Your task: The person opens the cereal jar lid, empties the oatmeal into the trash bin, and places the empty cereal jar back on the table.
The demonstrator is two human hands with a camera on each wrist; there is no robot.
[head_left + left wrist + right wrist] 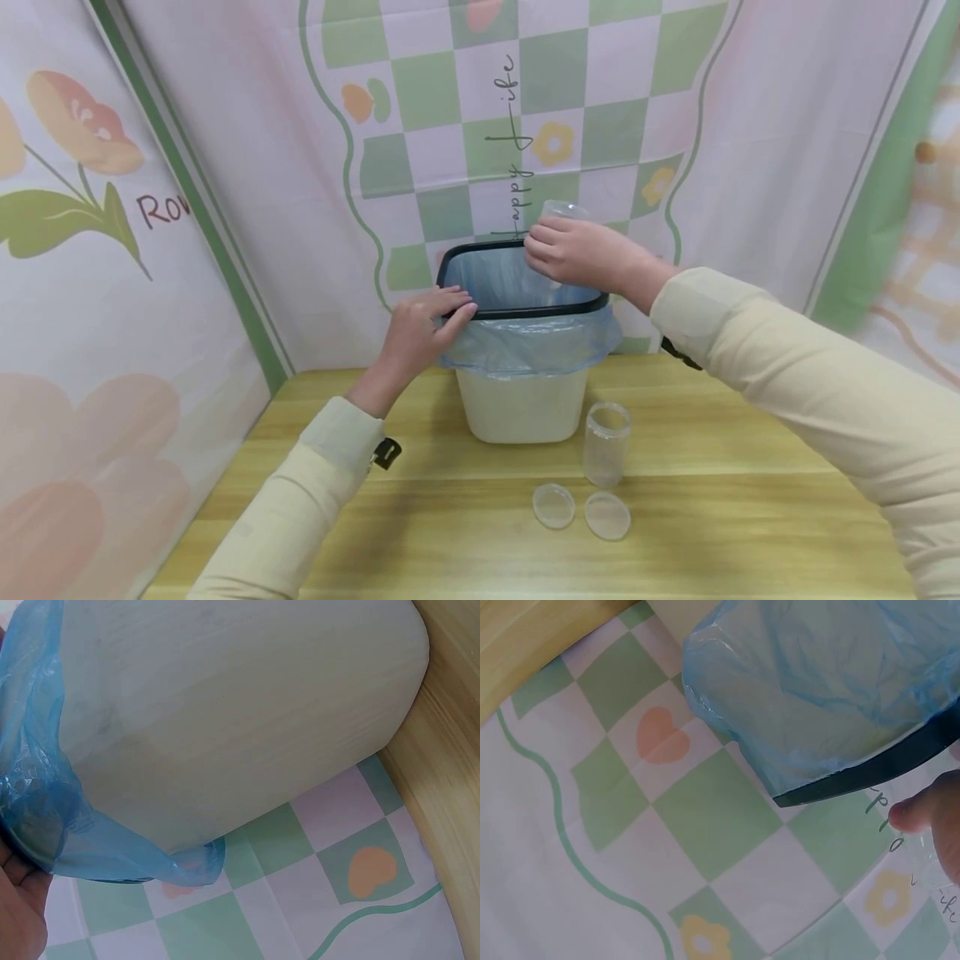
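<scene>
A pale trash bin (525,408) stands upright on the table, lined with a blue bag (525,346) folded over its black rim (540,313). My left hand (422,332) grips the rim's near left corner, thumb along the front; in the left wrist view its fingers (26,889) show at the bag's edge. My right hand (581,252) holds a clear plastic jar (564,208) over the opening. One end of the jar sticks up past the fingers, the other points down into the bin. Only the thumb side of the right hand (937,821) shows in the right wrist view.
A second clear jar (606,450), its top uncovered, stands right of the bin. Nearer me, two clear round lids, a left one (554,506) and a right one (607,517), lie on the wooden table (450,542). A checkered cloth (487,83) hangs close behind the bin.
</scene>
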